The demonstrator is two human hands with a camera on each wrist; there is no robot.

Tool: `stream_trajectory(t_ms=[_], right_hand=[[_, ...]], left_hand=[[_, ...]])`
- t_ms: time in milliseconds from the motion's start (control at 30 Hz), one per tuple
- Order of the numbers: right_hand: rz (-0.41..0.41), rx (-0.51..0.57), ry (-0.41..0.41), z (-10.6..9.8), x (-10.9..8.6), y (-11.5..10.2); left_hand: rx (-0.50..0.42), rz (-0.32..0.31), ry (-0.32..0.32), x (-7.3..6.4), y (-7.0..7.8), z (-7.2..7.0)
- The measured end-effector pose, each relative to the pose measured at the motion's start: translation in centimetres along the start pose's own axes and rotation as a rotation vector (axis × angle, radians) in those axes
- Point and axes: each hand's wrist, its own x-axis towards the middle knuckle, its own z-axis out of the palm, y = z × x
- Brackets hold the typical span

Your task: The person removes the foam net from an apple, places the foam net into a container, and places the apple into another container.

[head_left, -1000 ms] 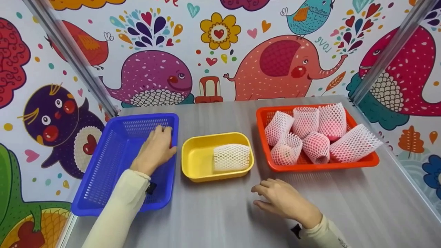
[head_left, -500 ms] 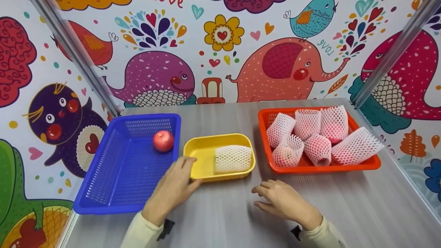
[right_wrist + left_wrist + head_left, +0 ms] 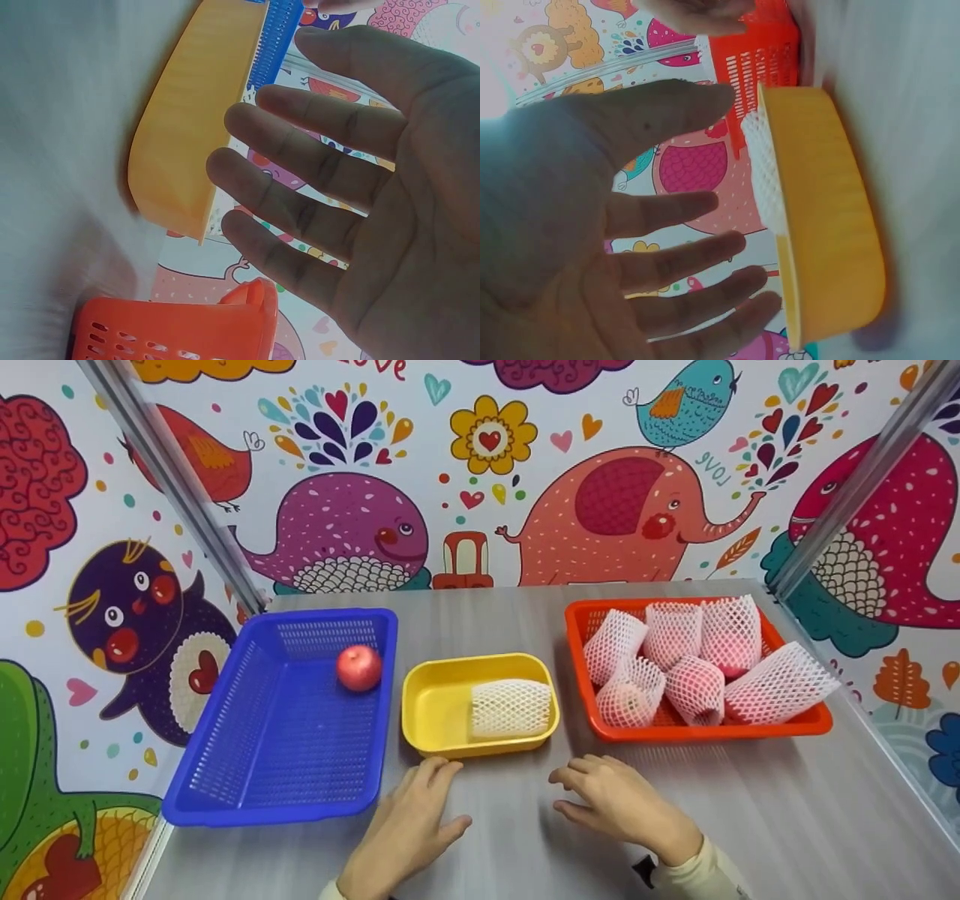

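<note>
In the head view my left hand is held in front of the yellow tub, fingers spread and holding nothing. My right hand hovers in front of the gap between the tub and the red basket, its fingers loose and nothing in them. Inside the tub, on its right side, lies a white foam net sleeve. A bare red apple sits in the back right corner of the blue basket. Several pink fruits in foam nets fill the red basket. Both wrist views show uncurled fingers and bare palms.
All three containers stand in a row on a grey wood-grain table. Printed panels wall in the back and sides, with metal posts at the corners.
My left hand has let go of the apple in the blue basket, come out over its right rim and drawn back toward me. My right hand has hardly moved.
</note>
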Motion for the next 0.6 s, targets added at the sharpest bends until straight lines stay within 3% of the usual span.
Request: stream_trajectory(t_ms=[333, 500, 600], right_hand=[[0.016, -0.030, 0.016, -1.7, -0.2, 1.0], [0.000, -0.067, 0.087, -4.5, -0.3, 2.9], [0.057, -0.096, 0.078, -7.1, -0.3, 4.8]], left_hand=[[-0.055, -0.013, -0.056, 0.1, 0.5, 0.8], [-0.071, -0.020, -0.074, 0.2, 0.6, 0.9], [-0.062, -0.010, -0.063, 0.2, 0.5, 0.8]])
